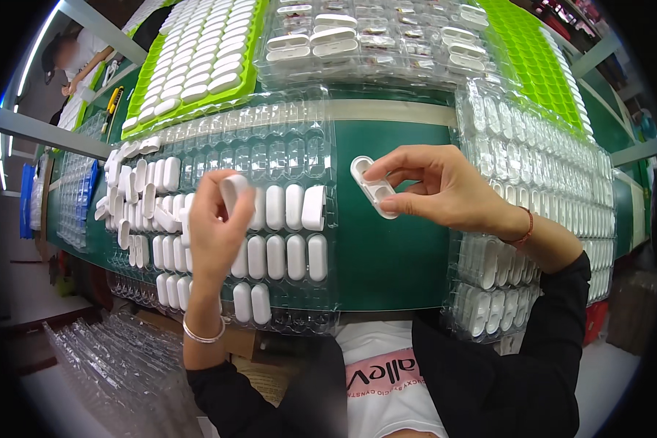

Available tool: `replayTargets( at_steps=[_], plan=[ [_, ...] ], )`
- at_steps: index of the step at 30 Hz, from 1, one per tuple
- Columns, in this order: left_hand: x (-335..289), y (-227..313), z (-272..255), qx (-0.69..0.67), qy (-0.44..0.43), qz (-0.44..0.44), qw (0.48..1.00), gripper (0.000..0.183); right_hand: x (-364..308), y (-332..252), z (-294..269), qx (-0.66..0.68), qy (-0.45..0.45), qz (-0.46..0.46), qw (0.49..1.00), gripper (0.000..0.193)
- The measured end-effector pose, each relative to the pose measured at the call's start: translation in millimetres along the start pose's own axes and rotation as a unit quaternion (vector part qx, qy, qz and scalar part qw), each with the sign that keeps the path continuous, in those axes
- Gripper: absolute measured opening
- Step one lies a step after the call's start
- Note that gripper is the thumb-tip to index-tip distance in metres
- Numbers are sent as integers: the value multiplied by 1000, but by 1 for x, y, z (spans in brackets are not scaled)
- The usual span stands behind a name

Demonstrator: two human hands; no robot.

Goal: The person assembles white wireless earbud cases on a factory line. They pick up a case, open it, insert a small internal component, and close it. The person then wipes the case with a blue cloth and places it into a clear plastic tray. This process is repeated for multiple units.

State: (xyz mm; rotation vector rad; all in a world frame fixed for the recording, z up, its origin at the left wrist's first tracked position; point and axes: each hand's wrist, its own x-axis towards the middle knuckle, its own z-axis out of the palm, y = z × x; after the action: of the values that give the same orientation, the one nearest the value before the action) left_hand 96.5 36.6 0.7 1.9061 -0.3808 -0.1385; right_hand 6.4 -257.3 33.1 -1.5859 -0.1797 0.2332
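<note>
Holding one white, plastic-looking part in each hand, we worked above a green table [394, 274].
Our left hand [215, 233], slightly blurred, pinched a rounded white shell [231, 190] over a clear tray [288, 157] of similar shells; our right hand [449, 184] gripped a pill-shaped white insert [373, 189] between thumb and index finger, above the table just right of that tray. We judged both parts light and stiff, their smooth faces likely slippery and easily scuffed; the long outer edges seemed the safest hold, with fingertips clear of the insert's hollows.

Hands [445, 188] partly covering white cases [370, 188], left fingertips [247, 208] blurred; green trays [524, 55] cropped above
</note>
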Motion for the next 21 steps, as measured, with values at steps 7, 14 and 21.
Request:
replayTargets(
  at_steps=[7, 14, 21],
  plan=[
    [-49, 33, 43, -229, -132, -204, 943, 35, -3, 3, 3, 34, -46, 91, 994, 29],
    [-82, 46, 81, -122, 11, -10, 992, 36, -12, 15, 14, 19, -33, -5, 999, 28],
    [-89, 37, 100, -78, 35, 55, 995, 39, -15, 15, 26, 4, -8, -31, 999, 26]
  ],
)
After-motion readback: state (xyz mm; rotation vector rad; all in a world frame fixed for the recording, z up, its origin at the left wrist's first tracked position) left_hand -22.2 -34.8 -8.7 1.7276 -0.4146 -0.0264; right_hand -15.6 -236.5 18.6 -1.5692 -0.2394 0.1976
